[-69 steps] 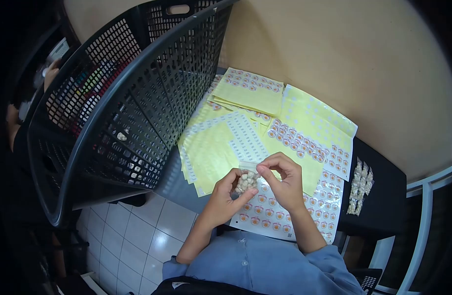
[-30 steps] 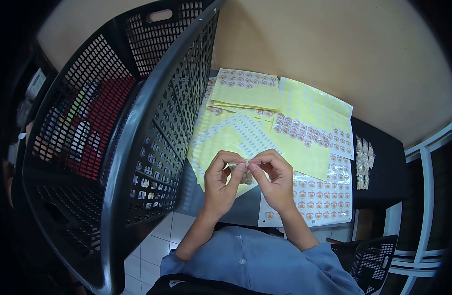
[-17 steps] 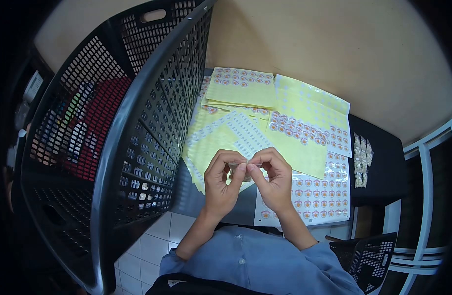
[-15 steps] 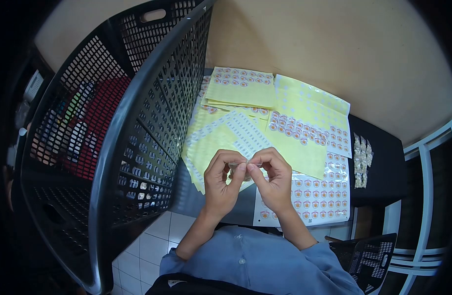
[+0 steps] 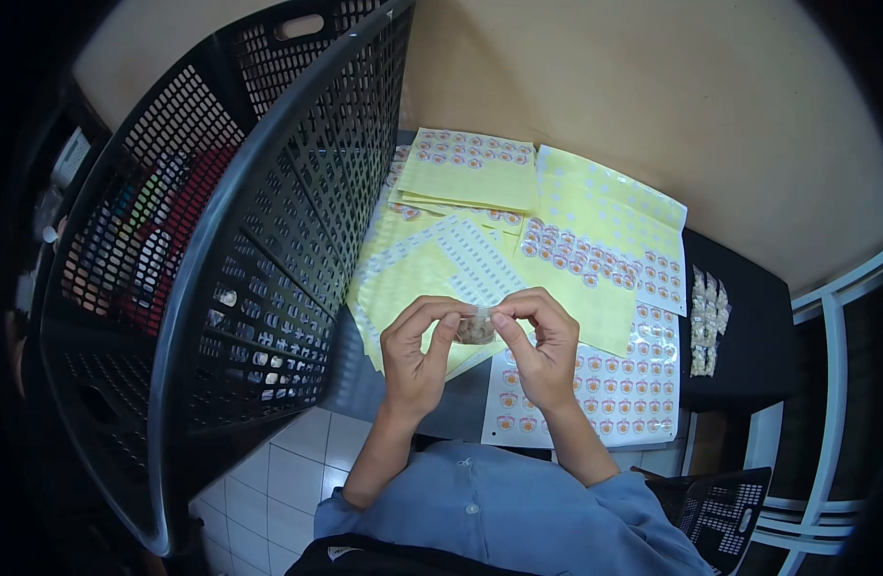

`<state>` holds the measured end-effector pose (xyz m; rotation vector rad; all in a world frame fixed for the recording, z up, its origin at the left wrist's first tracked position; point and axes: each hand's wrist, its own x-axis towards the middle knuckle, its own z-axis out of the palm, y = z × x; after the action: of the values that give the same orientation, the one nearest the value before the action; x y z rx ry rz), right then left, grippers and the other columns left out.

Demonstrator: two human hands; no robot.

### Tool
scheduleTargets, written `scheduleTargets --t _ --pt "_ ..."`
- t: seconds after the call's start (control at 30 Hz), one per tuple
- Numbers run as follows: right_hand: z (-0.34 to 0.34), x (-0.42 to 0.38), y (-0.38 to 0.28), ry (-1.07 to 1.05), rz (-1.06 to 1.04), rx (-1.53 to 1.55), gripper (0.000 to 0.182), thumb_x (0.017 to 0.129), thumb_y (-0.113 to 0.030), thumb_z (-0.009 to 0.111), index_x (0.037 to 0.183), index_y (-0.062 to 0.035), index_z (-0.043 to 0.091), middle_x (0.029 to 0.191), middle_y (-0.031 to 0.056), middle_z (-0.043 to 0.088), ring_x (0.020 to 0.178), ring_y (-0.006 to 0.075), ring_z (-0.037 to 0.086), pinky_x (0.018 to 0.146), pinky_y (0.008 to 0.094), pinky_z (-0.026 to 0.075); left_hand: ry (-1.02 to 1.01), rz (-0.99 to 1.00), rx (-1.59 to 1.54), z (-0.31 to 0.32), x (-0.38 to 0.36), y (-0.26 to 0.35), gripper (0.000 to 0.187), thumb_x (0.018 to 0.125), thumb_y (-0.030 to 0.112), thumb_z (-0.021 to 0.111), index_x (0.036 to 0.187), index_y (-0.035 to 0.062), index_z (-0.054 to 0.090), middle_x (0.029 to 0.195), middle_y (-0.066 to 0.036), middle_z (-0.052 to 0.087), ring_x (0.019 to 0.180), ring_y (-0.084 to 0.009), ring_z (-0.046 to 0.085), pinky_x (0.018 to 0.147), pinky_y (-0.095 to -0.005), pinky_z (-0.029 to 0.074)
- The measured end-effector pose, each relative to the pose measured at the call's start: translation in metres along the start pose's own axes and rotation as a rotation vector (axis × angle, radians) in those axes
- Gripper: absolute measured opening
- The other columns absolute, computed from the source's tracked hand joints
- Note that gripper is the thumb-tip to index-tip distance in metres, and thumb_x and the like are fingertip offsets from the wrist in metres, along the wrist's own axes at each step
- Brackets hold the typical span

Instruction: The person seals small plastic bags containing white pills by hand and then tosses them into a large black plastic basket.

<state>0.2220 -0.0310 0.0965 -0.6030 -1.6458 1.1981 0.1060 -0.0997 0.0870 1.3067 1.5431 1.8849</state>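
Note:
Between my two hands hangs a small clear plastic bag [image 5: 476,330] with pale, roundish pieces inside. My left hand [image 5: 419,357] pinches its upper left corner between thumb and fingers. The upper right corner is pinched the same way by my right hand [image 5: 542,355]. Below and behind the bag lie yellow backing sheets, one with small printed labels [image 5: 480,259]. Close to my right hand is a white sheet of round orange-and-pink stickers [image 5: 628,384].
A tall black perforated basket [image 5: 259,250] stands along the left side. Part-used sticker sheets [image 5: 475,158] are stacked at the back. Several filled small bags [image 5: 708,322] lie on a black surface [image 5: 758,326] at the right. A wall [image 5: 653,86] closes off the back.
My hands have moved apart, and the bag between them now shows spread out with its contents visible. The view has shifted slightly.

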Motion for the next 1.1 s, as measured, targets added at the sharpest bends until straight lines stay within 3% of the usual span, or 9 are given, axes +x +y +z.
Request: scheduleTargets --t 0.23,0.4,0.47,0.53,0.6,0.77,0.83,1.1 --pt "0.002 -0.001 0.006 -0.029 -0.022 -0.028 0.004 0.071 -0.001 0.061 0.075 0.0009 0.059 0.071 0.0079 0.057 0.064 0.0121 0.053 0.061 0.0228 0.042 0.005 -0.048 -0.102 0.001 -0.004 -0.008 0.006 0.077 0.002 0.055 0.079 -0.0006 0.060 0.078 -0.009 0.059 0.073 -0.0135 0.056 0.068 -0.0238 0.043" --pt "-0.008 0.000 0.010 -0.276 -0.140 -0.109 0.013 0.070 0.000 0.060 0.083 0.0005 0.059 0.077 0.0092 0.057 0.071 0.0158 0.056 0.064 0.0248 0.044 -0.091 -0.058 -0.069 -0.013 -0.013 -0.015 0.003 0.075 -0.002 0.057 0.078 -0.0013 0.057 0.078 -0.008 0.058 0.074 -0.0126 0.055 0.067 -0.0238 0.043" --pt "-0.018 0.003 0.027 -0.173 -0.044 -0.112 0.016 0.070 0.000 0.060 0.087 0.0005 0.059 0.080 0.0097 0.057 0.074 0.0168 0.056 0.065 0.0255 0.045 -0.026 -0.228 -0.246 -0.023 -0.021 -0.022 0.004 0.076 -0.001 0.056 0.080 -0.0014 0.057 0.080 -0.007 0.058 0.074 -0.0118 0.054 0.067 -0.0231 0.043" --pt "-0.022 0.004 0.044 -0.065 0.055 -0.117 0.020 0.070 -0.001 0.060 0.090 0.0004 0.058 0.083 0.0101 0.058 0.076 0.0177 0.057 0.067 0.0261 0.046 -0.028 -0.246 -0.237 -0.036 -0.027 -0.042 0.007 0.081 0.004 0.053 0.085 -0.0014 0.055 0.083 -0.007 0.057 0.077 -0.0115 0.054 0.069 -0.0226 0.044" --pt "-0.023 0.005 0.056 0.043 0.145 -0.337 0.023 0.070 -0.001 0.060 0.093 0.0009 0.057 0.086 0.0105 0.058 0.079 0.0175 0.057 0.069 0.0267 0.046 0.119 -0.481 -0.472 -0.041 -0.027 -0.052 0.011 0.086 0.009 0.047 0.088 -0.0002 0.054 0.084 -0.007 0.056 0.078 -0.0128 0.055 0.068 -0.0233 0.045" --pt "0.008 0.013 0.070 -0.142 0.060 -0.498 0.031 0.070 -0.006 0.061 0.099 0.0010 0.054 0.099 0.0153 0.056 0.091 0.0283 0.055 0.079 0.0325 0.045 0.120 -0.600 -0.619 -0.047 -0.036 -0.085 0.021 0.089 0.016 0.041 0.096 -0.0001 0.052 0.091 -0.009 0.056 0.087 -0.0174 0.055 0.073 -0.0292 0.047" --pt "0.023 0.018 0.083 -0.217 0.007 -0.644 0.038 0.071 -0.012 0.062 0.105 0.0022 0.052 0.110 0.0181 0.050 0.102 0.0324 0.049 0.086 0.0344 0.041 0.102 -0.698 -0.657 -0.046 -0.034 -0.087 0.026 0.091 0.018 0.037 0.102 -0.0011 0.050 0.096 -0.011 0.056 0.088 -0.0167 0.055 0.075 -0.0299 0.047" --pt "0.038 0.017 0.110 -0.275 0.074 -0.750 0.051 0.072 -0.019 0.064 0.114 0.0027 0.046 0.121 0.0184 0.043 0.112 0.0299 0.042 0.092 0.0337 0.036 0.067 -0.720 -0.704 -0.051 -0.033 -0.090 0.031 0.091 0.022 0.037 0.113 0.0006 0.046 0.106 -0.011 0.052 0.097 -0.0179 0.050 0.077 -0.0334 0.046"
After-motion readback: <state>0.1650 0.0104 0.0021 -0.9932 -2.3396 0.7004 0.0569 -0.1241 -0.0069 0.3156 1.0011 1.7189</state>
